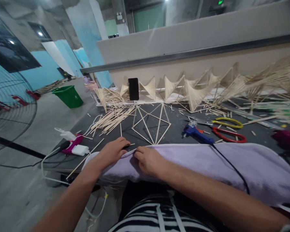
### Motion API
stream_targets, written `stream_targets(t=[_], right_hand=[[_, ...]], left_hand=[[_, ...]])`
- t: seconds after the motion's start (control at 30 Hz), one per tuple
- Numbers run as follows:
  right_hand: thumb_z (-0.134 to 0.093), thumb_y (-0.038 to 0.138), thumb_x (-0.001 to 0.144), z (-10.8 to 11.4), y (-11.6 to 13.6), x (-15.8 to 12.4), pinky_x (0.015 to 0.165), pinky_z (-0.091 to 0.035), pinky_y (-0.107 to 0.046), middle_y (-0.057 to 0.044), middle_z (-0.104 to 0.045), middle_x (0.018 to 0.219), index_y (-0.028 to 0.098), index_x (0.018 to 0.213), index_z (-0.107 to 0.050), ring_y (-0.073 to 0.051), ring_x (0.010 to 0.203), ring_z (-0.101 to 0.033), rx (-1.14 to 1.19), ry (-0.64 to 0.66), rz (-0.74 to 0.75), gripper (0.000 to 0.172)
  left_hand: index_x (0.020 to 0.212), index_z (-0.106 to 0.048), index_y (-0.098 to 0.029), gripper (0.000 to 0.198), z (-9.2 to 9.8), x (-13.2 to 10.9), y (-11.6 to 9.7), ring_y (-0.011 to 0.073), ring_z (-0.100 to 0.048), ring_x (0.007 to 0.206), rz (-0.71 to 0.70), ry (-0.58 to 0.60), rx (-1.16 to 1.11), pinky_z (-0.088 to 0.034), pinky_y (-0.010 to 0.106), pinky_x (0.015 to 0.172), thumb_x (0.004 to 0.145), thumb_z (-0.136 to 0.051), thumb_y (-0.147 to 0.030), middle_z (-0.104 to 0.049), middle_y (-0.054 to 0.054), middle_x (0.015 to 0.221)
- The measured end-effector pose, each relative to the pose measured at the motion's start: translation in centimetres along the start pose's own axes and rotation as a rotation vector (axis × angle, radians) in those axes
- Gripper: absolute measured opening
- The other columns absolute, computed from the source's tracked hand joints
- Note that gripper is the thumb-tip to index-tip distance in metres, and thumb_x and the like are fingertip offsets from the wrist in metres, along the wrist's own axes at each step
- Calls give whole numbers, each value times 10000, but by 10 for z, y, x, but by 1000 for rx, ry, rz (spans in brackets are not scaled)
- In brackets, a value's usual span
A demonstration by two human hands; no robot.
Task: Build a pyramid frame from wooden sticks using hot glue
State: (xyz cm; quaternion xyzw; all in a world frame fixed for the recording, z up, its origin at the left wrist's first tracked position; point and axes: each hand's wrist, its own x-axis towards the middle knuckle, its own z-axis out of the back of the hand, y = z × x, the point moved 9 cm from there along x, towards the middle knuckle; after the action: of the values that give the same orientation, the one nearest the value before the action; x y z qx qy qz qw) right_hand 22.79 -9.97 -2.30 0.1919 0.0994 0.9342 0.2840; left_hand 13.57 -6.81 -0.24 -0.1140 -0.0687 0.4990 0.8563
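My left hand (114, 150) rests at the front of the dark table, its fingers bent at the edge of a lilac towel (198, 161). A short thin wooden stick (132, 144) shows beside its fingertips; whether they grip it is unclear. Close by on the right, my right hand (151, 160) has curled fingers closed on the towel's edge, which is slightly bunched between both hands. Just beyond them stands an open frame of thin wooden sticks (145, 124), its lower corner near the towel. Under the fingers, details are hidden.
Loose sticks (112, 120) lie left of the frame, near a power strip (73, 145). A blue glue gun (198, 133) and red-and-yellow-handled scissors (228, 133) lie right, the gun's cord crossing the towel. Behind stand a phone (133, 89) and several curved stick models (195, 95).
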Motion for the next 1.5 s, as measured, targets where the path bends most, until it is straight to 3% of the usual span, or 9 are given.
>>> stream_targets(t=[0.13, 0.4, 0.63, 0.8, 0.93, 1.07, 1.17, 1.27, 1.5], right_hand=[[-460, 153, 804, 0, 1, 0, 727, -357, -274, -73, -566, 908, 147, 896, -562, -162, 832, -494, 9, 10, 13, 138], [-441, 161, 823, 1, -2, 0, 671, -350, -278, -72, -558, 904, 153, 971, -543, -163, 793, -497, -8, 13, -57, 180], [-473, 154, 796, -1, -3, 0, 715, -352, -277, -71, -550, 930, 160, 1021, -541, -169, 847, -485, 20, 3, -39, 235], [-501, 164, 774, 3, -2, 2, 762, -349, -313, -80, -561, 952, 150, 1107, -509, -197, 876, -470, 3, -42, -22, 334], [-510, 167, 767, 5, -2, 2, 778, -340, -328, -83, -560, 948, 146, 1123, -497, -205, 882, -456, -8, -64, -42, 357], [-505, 165, 770, 3, -2, 3, 780, -338, -335, -85, -555, 937, 147, 1096, -505, -204, 878, -448, -17, -69, -53, 327], [-493, 201, 789, 3, -3, 3, 767, -349, -349, -92, -557, 928, 144, 1066, -522, -213, 867, -450, -33, -76, -58, 285], [-481, 219, 800, 4, -3, 4, 779, -360, -360, -104, -559, 967, 144, 1063, -531, -223, 895, -454, -28, -89, -35, 277], [-519, 196, 755, 2, -3, 5, 832, -350, -384, -119, -543, 1056, 142, 1145, -500, -239, 981, -446, 0, -79, 4, 395]], left_hand=[[993, -584, -203, 228, -3, 10, -8, 159, -521, 920, -85, 125, -42, -415, 266, 841, 786, -492, -177, -541, 35, 995], [845, -574, -177, 107, -11, 13, -3, 143, -516, 810, -107, 190, -64, -407, 246, 753, 797, -479, -183, -553, 14, 850], [965, -558, -169, 162, 9, 14, 45, 189, -510, 940, 74, -159, 50, -407, 317, 852, 840, -468, -221, -552, 67, 956], [1010, -573, -172, 215, 9, 14, 69, 196, -506, 996, 45, -114, 62, -406, 330, 900, 837, -476, -255, -553, 78, 1005], [946, -620, -151, 213, 32, 12, 88, 237, -523, 982, 225, -308, 142, -407, 366, 892, 803, -488, -240, -585, 110, 975], [945, -648, -176, 260, 31, 23, 61, 199, -577, 869, 258, -326, -86, -447, 313, 792, 789, -505, -327, -636, 66, 923], [995, -648, -167, 314, 12, 46, 24, 157, -589, 751, 218, -219, -356, -453, 269, 707, 787, -507, -355, -657, 50, 902], [1063, -611, -132, 403, -15, 71, 2, 106, -509, 499, 272, -94, -640, -406, 224, 509, 755, -547, -384, -597, -5, 628], [904, -608, -129, 303, -37, 103, -13, 57, -441, 394, 323, -7, -891, -338, 162, 386, 735, -584, -379, -514, -40, 528]])
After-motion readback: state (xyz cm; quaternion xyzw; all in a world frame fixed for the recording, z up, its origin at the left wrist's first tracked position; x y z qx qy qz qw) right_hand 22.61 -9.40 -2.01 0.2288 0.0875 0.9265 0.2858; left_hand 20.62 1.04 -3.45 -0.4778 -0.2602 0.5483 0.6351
